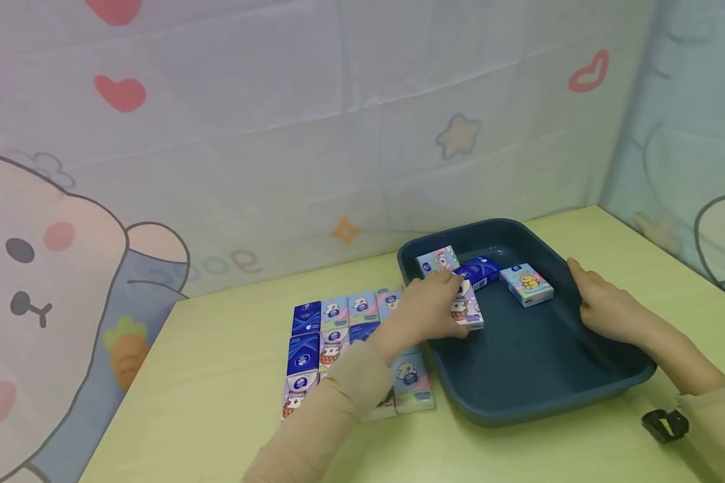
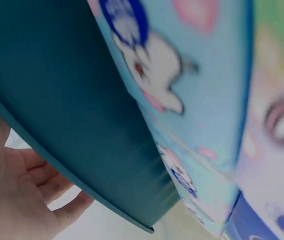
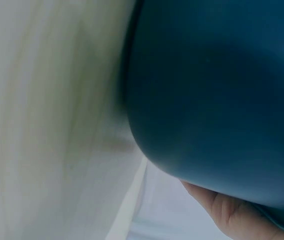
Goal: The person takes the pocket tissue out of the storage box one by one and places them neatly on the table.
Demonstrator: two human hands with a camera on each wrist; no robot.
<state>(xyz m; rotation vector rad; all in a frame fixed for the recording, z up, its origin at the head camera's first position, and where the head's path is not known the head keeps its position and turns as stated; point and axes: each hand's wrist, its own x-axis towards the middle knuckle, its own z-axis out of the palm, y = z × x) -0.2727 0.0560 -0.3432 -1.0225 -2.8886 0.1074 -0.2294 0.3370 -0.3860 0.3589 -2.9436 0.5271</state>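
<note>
My left hand reaches over the left rim of a dark teal plastic tray and holds a small tissue pack printed with a cartoon. In the left wrist view, the tray's wall hides what the fingers of the left hand hold. My right hand grips the tray's right rim; part of that hand shows past the tray wall in the right wrist view. Inside the tray lie a blue tissue pack, a yellow-duck pack and a pastel pack.
Left of the tray, several tissue packs, blue and cartoon-printed, lie in close rows on the pale yellow table. A small black object is by the right sleeve. Printed cloth hangs behind the table.
</note>
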